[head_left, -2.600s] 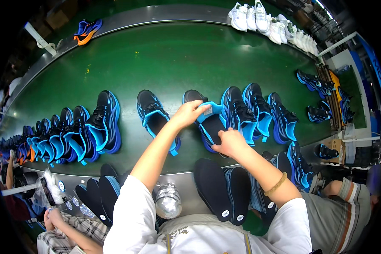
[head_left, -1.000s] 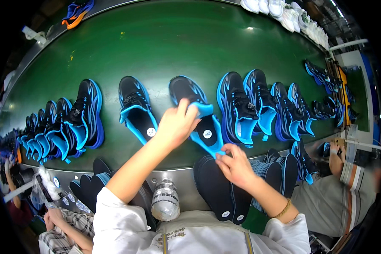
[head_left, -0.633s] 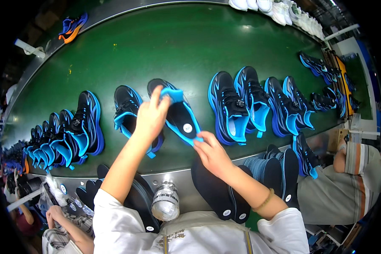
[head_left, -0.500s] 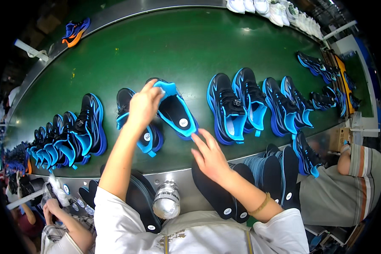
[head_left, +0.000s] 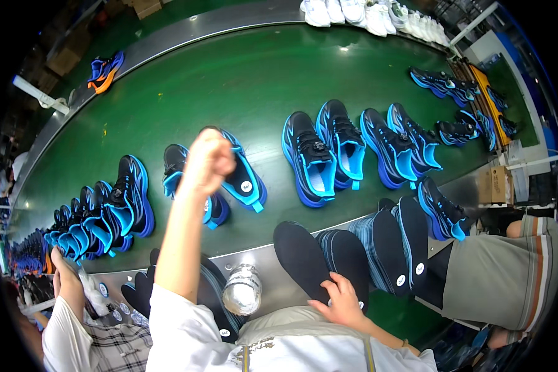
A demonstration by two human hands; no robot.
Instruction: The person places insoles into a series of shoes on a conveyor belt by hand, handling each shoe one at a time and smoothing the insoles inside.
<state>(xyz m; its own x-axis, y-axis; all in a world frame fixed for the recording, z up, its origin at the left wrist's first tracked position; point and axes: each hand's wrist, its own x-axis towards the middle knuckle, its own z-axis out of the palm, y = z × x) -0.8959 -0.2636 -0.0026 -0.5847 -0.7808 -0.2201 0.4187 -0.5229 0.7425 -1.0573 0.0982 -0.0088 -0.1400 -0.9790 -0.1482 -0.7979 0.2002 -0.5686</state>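
My left hand (head_left: 211, 162) is closed over the front opening of a black and blue sneaker (head_left: 252, 180), its fingers curled out of sight. What they hold, if anything, is hidden. A black insole with a white round label lies inside that sneaker. Beside it, partly behind my left forearm, stands its twin sneaker (head_left: 175, 160), also with a labelled insole. Near the table's front edge my right hand (head_left: 346, 302) grips the heel end of a black insole (head_left: 299, 251), thumb on one side and fingers on the other. Next to it leans a stack of insoles (head_left: 346, 257).
Two pairs of similar sneakers (head_left: 310, 155) stand to the right, and a row of them (head_left: 133, 192) to the left. A wrapped clear bottle-like object (head_left: 242, 290) sits at the front edge. White shoes (head_left: 353, 11) line the far edge. Another person's hand (head_left: 67, 276) is at left.
My right hand has left the sneaker's heel and come down to the insoles. My left hand has closed into a fist over the sneaker, which now sits more upright. The view has shifted slightly.
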